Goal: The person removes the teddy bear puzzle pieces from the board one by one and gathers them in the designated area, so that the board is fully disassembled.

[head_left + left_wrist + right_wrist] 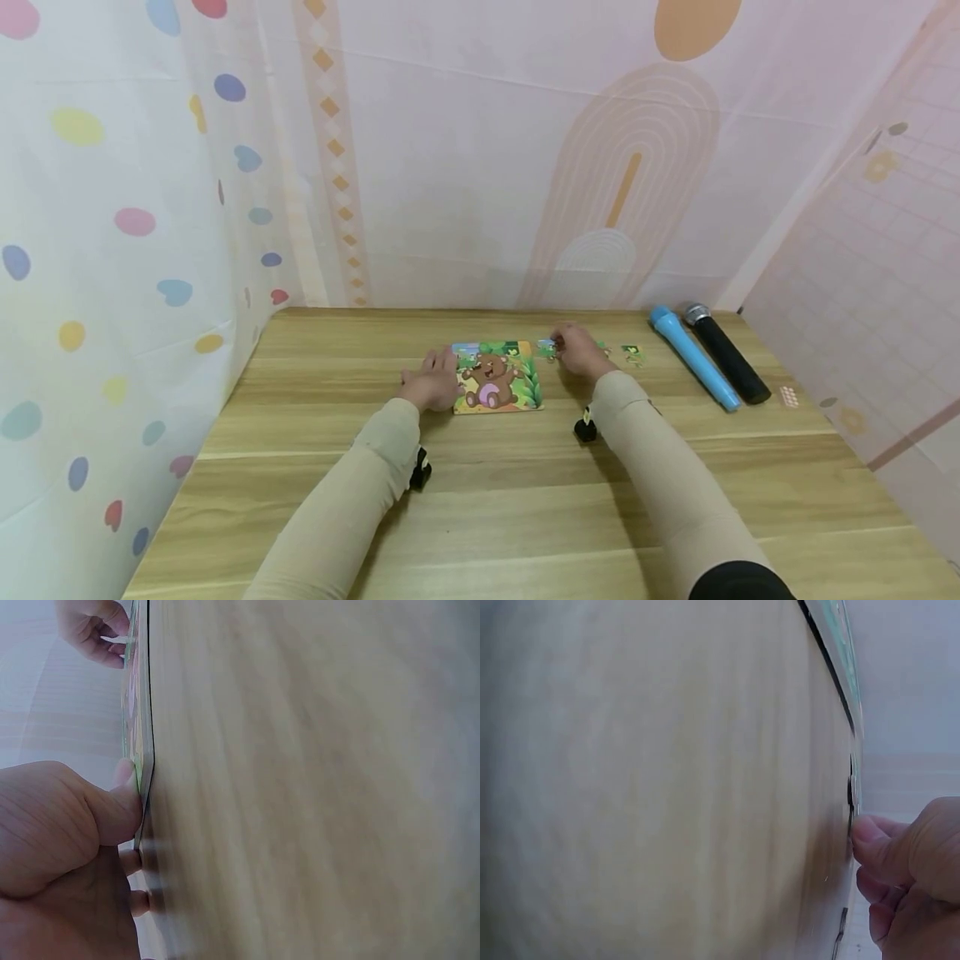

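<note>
A square jigsaw puzzle board [491,392] with a brown bear picture lies on the wooden table in the head view. My left hand [433,383] rests at its left side, fingers spread loosely; in the left wrist view the thumb [120,814] touches the board's edge. To the right of the board, my right hand [579,352] pinches a small puzzle piece [545,348], which shows past the fingertips. The right wrist view has that thumb [874,836] right at the piece's edge, with the other fingers curled behind it.
Another loose puzzle piece [633,354] lies to the right of my right hand, and one more is partly hidden behind that hand. A blue microphone [693,358] and a black microphone [727,354] lie farther right. Patterned curtains [450,167] hang along the table's back edge.
</note>
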Demonstrator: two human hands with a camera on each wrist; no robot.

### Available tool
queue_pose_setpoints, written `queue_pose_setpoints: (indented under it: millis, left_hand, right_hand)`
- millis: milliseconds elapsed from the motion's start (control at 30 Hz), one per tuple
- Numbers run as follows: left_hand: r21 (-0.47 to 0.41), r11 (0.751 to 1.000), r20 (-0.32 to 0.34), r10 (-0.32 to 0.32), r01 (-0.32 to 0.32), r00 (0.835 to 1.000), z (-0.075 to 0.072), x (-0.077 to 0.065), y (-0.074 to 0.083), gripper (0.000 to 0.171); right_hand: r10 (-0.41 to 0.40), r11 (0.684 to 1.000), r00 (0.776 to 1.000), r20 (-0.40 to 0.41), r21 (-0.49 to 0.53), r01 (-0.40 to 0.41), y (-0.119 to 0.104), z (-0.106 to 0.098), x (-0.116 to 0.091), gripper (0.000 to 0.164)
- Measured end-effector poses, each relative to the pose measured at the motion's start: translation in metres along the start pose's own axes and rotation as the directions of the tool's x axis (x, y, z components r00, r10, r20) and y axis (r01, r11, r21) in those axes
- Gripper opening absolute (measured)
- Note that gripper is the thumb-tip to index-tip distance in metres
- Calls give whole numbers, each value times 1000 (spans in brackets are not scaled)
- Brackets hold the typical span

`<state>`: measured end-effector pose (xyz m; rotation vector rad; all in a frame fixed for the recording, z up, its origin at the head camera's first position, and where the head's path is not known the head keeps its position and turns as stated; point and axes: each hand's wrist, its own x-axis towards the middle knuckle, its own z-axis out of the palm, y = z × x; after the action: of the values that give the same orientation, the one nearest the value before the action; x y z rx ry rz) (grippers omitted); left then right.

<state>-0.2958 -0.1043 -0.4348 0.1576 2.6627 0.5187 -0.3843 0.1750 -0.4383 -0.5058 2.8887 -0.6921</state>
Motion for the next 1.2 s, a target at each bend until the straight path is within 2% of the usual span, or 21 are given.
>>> queue_pose_setpoints:
  millis: [333,533,733,833,1033,1200]
  left_hand:
    - [24,1000,27,-11,10,1000,11,15,-10,80]
    - [17,1000,7,2,-2,1000,7,6,-5,77]
    - [8,1000,3,1,-1,1000,-1,-5,2,77]
    - [4,1000,2,6,-6,1000,-1,-5,2,77]
    - [-29,1000,-25,6,-7,1000,-1,-5,3,78]
    - [-8,1000,-6,-19,19,1000,2,6,0,79]
  right_hand:
    - [4,1000,1000,8,27,-4,-2,1,-9,30]
    - [0,1000,1000,0,-21,0,-1,0,-7,31]
    - [-12,998,1000,-24,-66,10,-5,-3,-7,39]
    - [-42,999,999,-21,-35,41,-12,-5,-11,38]
    - [-161,983,984,74,104,153,-21,-1,-15,30]
    - [-212,974,969,124,103,200,-23,2,-18,32]
